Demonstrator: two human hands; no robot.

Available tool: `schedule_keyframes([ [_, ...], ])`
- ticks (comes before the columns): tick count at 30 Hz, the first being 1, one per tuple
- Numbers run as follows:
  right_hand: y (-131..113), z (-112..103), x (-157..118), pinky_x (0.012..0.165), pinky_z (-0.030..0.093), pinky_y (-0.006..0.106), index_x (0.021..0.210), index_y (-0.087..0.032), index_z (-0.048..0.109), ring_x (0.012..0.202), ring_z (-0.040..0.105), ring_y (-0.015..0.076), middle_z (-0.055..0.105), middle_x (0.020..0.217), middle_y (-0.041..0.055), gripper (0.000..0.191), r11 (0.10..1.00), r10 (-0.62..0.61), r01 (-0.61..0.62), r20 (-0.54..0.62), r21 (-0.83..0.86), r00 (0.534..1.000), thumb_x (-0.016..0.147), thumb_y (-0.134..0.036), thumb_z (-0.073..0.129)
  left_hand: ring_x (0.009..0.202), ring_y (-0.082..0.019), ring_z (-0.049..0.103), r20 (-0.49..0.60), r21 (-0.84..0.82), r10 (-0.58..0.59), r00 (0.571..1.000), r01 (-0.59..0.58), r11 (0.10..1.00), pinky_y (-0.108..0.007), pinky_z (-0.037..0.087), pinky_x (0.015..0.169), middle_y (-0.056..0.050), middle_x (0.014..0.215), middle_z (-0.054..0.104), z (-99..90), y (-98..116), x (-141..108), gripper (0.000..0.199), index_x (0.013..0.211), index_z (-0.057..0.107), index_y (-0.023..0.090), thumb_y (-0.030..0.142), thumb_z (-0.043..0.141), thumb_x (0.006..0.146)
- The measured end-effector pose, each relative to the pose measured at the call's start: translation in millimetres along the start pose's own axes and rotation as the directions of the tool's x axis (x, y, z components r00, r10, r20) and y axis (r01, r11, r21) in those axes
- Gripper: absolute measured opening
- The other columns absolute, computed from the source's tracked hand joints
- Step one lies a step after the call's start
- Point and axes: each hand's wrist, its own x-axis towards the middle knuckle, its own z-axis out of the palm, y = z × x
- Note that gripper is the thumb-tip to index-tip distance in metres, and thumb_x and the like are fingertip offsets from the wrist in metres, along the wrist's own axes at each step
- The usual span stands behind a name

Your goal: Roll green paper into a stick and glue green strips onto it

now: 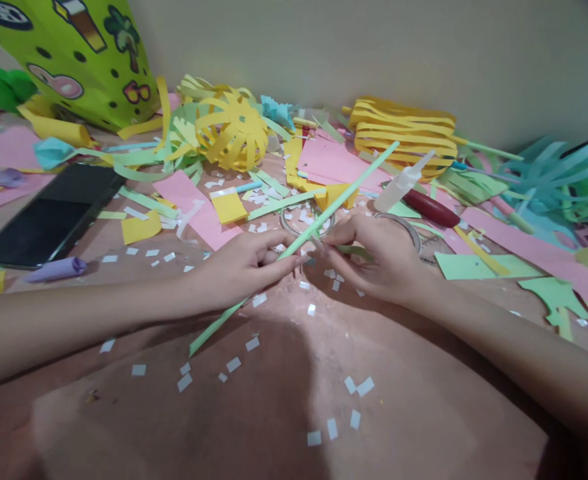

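A thin pale green rolled paper stick (347,193) slants across the middle, from the lower left up to the right. My left hand (244,263) is closed around it, thumb on top. Close beside, the fingers of my right hand (374,257) are pinched at the stick's side. A bit of green paper strip (355,251) shows between those fingers; its far end is hidden. Under and behind the hands lies a roll of tape (330,223), partly covered. Just beyond my right hand are a clear glue bottle (401,183) and a dark red handle (431,208).
A black phone (54,210) lies at the left, near a purple paper roll (57,270). Behind stand a yellow paper lantern (237,127), another yellow slit-paper lantern (404,127) and a bright green patterned bag (89,60). Small white paper pieces (234,365) are scattered in front.
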Motion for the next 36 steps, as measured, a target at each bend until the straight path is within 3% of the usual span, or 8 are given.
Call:
schedule_keyframes([
  [7,2.3,3.6,-2.4,0.060,0.047,0.027,0.086,-0.022,0.055,0.066,0.063,0.0140,0.071,0.075,0.0010,0.012,0.999,-0.001,-0.003,-0.078,-0.047,0.997,0.091,-0.013,0.060,0.039,-0.005,0.041,0.012,-0.007,0.013,1.000,-0.012,1.000,-0.014,0.030,0.038,0.010,0.048,0.045,-0.2,2.4,1.0,0.022,0.114,0.067,0.016,0.031,0.057,0.100],
  [13,6.0,6.5,-6.1,0.061,0.049,0.029,0.087,-0.023,0.054,0.065,0.065,0.0153,0.068,0.072,-0.0009,0.014,0.995,0.024,-0.036,-0.125,-0.092,0.992,0.091,-0.012,0.061,0.041,-0.005,0.041,0.012,-0.012,-0.004,1.000,0.004,1.000,-0.014,0.028,0.039,0.010,0.049,0.045,-0.3,2.2,-0.5,0.021,0.104,0.067,0.016,0.035,0.059,0.099],
  [18,8.8,2.2,-2.4,0.059,0.049,0.028,0.091,-0.024,0.052,0.067,0.066,0.0136,0.068,0.075,-0.0026,0.022,0.991,-0.104,0.070,-0.333,-0.113,0.937,0.089,-0.009,0.068,0.042,-0.004,0.039,0.000,-0.007,0.016,1.000,-0.016,1.000,-0.014,0.026,0.038,0.010,0.051,0.041,-0.7,-0.9,-0.6,0.023,0.090,0.062,0.016,0.037,0.058,0.099],
  [22,13.3,4.4,-1.6,0.058,0.049,0.026,0.097,-0.024,0.052,0.066,0.065,0.0116,0.068,0.077,-0.0033,0.026,0.982,-0.188,0.159,-0.389,-0.107,0.902,0.087,-0.005,0.069,0.044,-0.004,0.040,-0.010,-0.049,0.008,1.000,-0.008,0.999,-0.015,0.026,0.039,0.008,0.055,0.045,-0.3,-1.3,0.8,0.029,0.082,0.059,0.016,0.039,0.058,0.099],
  [25,19.0,12.2,-8.1,0.059,0.051,0.027,0.104,-0.025,0.053,0.072,0.067,0.0129,0.069,0.084,-0.0013,0.026,0.995,-0.098,0.100,-0.387,-0.015,0.917,0.090,-0.008,0.067,0.049,-0.005,0.049,-0.016,-0.072,0.037,0.999,-0.038,0.997,-0.015,0.034,0.043,0.005,0.063,0.058,-0.8,0.5,1.9,0.028,0.084,0.065,0.016,0.038,0.056,0.100],
  [28,25.3,20.6,-16.1,0.063,0.053,0.028,0.110,-0.027,0.055,0.076,0.067,0.0130,0.066,0.090,-0.0007,0.022,0.992,0.045,0.001,-0.375,0.124,0.926,0.095,-0.014,0.064,0.070,-0.008,0.065,-0.012,-0.075,0.111,0.994,-0.111,0.991,-0.015,0.047,0.061,0.000,0.081,0.072,-2.0,1.7,2.7,0.031,0.089,0.071,0.015,0.034,0.051,0.102],
  [30,28.1,24.1,-18.4,0.062,0.053,0.027,0.110,-0.028,0.056,0.074,0.064,0.0115,0.063,0.089,-0.0017,0.017,0.977,0.140,-0.066,-0.376,0.204,0.916,0.097,-0.018,0.062,0.079,-0.010,0.068,-0.006,-0.066,0.141,0.990,-0.141,0.988,-0.016,0.049,0.069,-0.001,0.088,0.076,-2.5,1.9,3.2,0.035,0.087,0.073,0.015,0.032,0.048,0.103],
  [36,28.1,26.4,-12.8,0.061,0.052,0.023,0.104,-0.028,0.056,0.071,0.062,0.0073,0.059,0.087,-0.0041,0.009,0.918,0.264,-0.105,-0.394,0.382,0.880,0.100,-0.021,0.060,0.065,-0.010,0.064,-0.054,-0.082,0.172,0.984,-0.176,0.981,-0.018,0.047,0.060,-0.001,0.077,0.075,-1.8,4.1,5.2,0.033,0.080,0.073,0.015,0.027,0.049,0.099],
])
